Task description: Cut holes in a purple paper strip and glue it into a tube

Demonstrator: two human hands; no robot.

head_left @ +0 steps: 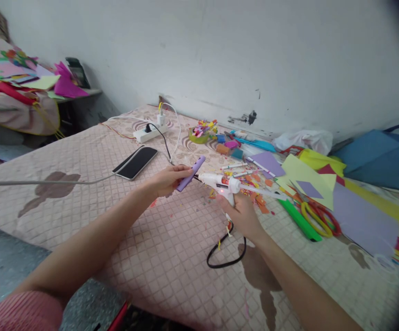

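Note:
Over the middle of the table, my left hand (172,179) pinches a narrow purple strip (191,174) with a few dark marks along it. The strip is tilted, its upper end pointing away to the right. My right hand (241,212) is wrapped round the handle of a white hot glue gun (216,180), on which a small red light glows. A clear glue stick (263,191) juts from the gun's back end. The gun's dark nozzle points left at the strip; whether it touches cannot be made out. A black cord loops below the handle.
A phone (137,162) and a white power strip (151,132) with plugs lie at the back left. Paper scraps (259,202) litter the table near the gun. Rightward are scissors (318,216), a green ruler-like strip (299,219) and coloured sheets (364,220). A grey cable (92,182) crosses left.

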